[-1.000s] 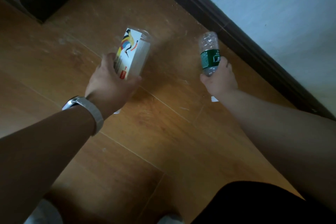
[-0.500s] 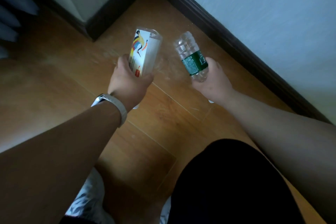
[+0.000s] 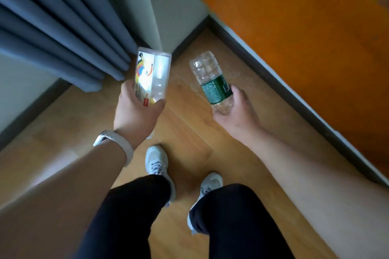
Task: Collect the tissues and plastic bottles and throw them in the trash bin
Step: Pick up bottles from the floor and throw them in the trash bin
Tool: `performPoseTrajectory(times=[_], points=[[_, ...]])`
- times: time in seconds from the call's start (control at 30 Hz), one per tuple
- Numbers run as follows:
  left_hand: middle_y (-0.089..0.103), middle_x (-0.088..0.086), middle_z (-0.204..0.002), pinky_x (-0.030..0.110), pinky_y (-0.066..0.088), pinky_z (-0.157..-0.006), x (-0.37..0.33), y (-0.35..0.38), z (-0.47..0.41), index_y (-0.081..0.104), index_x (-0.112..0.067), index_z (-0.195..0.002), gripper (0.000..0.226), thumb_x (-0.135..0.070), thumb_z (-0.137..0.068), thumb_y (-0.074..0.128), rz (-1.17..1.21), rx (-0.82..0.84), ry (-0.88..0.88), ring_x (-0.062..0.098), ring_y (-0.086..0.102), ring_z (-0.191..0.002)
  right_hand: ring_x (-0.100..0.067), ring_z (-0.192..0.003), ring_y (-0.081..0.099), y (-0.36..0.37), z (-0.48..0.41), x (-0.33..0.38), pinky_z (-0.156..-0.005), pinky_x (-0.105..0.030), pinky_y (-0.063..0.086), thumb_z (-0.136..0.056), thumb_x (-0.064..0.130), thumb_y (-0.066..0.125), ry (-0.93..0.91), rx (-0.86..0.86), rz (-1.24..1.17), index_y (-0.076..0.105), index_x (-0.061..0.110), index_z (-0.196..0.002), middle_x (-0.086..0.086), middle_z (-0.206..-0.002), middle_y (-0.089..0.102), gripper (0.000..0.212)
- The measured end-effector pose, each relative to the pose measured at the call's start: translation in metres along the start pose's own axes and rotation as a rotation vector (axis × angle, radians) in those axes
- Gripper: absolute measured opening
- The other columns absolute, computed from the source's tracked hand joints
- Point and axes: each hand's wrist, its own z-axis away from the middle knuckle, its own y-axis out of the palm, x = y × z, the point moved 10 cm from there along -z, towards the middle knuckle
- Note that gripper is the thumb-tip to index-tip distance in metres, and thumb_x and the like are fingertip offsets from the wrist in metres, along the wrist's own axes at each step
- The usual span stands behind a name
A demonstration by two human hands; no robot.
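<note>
My left hand (image 3: 136,113), with a watch on its wrist, grips a square clear plastic bottle (image 3: 152,76) that has a white label with yellow, red and blue print. My right hand (image 3: 237,111) grips a round, crumpled clear plastic bottle (image 3: 211,81) with a green label, holding it by its neck end so the base points away from me. Both bottles are held in the air above the wooden floor (image 3: 185,130). No tissues and no trash bin show in this view.
Blue curtains (image 3: 56,27) hang at the upper left beside a pale wall corner (image 3: 151,6). A dark baseboard (image 3: 273,82) runs diagonally along an orange wall (image 3: 305,27) on the right. My dark trousers and white shoes (image 3: 157,164) stand on the floor below.
The view has tilted and pulled back: my legs and shoes, the curtains and the wall corner now show. Both hands keep their bottles, now held closer together and nearer me.
</note>
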Motion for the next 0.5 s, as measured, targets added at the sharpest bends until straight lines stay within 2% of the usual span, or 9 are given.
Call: performPoseTrajectory(times=[0.2, 0.27, 0.33, 0.4, 0.5], points=[[0.056, -0.008, -0.103, 0.029, 0.053, -0.063, -0.083, -0.119, 0.088, 0.039, -0.027, -0.124, 0.060, -0.042, -0.076, 0.073, 0.004, -0.043, 0.030, 0.011, 0.061, -0.083, -0.013, -0.104, 0.055, -0.078, 0.087, 0.107, -0.086, -0.043, 0.053, -0.071, 0.044, 0.071, -0.069, 0.037, -0.068, 0.043, 0.029, -0.130, 0.007, -0.118, 0.053, 0.067], [0.054, -0.009, -0.103, 0.018, 0.047, -0.046, -0.113, -0.147, 0.117, 0.037, -0.031, -0.123, 0.057, -0.042, -0.078, 0.071, -0.025, -0.031, 0.072, 0.008, 0.059, -0.078, -0.013, -0.108, 0.054, -0.106, 0.111, 0.135, -0.087, -0.044, 0.053, -0.069, 0.051, 0.067, -0.102, 0.027, -0.091, 0.041, 0.030, -0.133, 0.007, -0.121, 0.054, 0.072], [0.054, -0.007, -0.108, 0.008, 0.037, -0.036, -0.140, -0.171, 0.142, 0.036, -0.032, -0.126, 0.058, -0.041, -0.080, 0.071, -0.035, -0.030, 0.103, 0.006, 0.057, -0.077, -0.013, -0.104, 0.056, -0.137, 0.133, 0.157, -0.082, -0.044, 0.055, -0.070, 0.050, 0.068, -0.138, -0.011, -0.117, 0.042, 0.032, -0.129, 0.008, -0.116, 0.055, 0.066], [0.055, -0.006, -0.111, 0.011, 0.037, -0.040, -0.167, -0.190, 0.164, 0.036, -0.033, -0.126, 0.058, -0.041, -0.080, 0.072, -0.021, -0.052, 0.143, 0.005, 0.056, -0.078, -0.012, -0.099, 0.057, -0.176, 0.151, 0.172, -0.081, -0.043, 0.054, -0.072, 0.046, 0.071, -0.164, -0.088, -0.150, 0.044, 0.034, -0.124, 0.007, -0.112, 0.055, 0.060], [0.055, -0.007, -0.112, 0.017, 0.035, -0.054, -0.209, -0.204, 0.199, 0.038, -0.031, -0.131, 0.063, -0.041, -0.079, 0.072, -0.031, -0.081, 0.242, 0.006, 0.053, -0.080, -0.006, -0.096, 0.059, -0.235, 0.177, 0.177, -0.083, -0.038, 0.054, -0.074, 0.039, 0.074, -0.161, -0.162, -0.254, 0.044, 0.043, -0.117, 0.011, -0.110, 0.056, 0.053]])
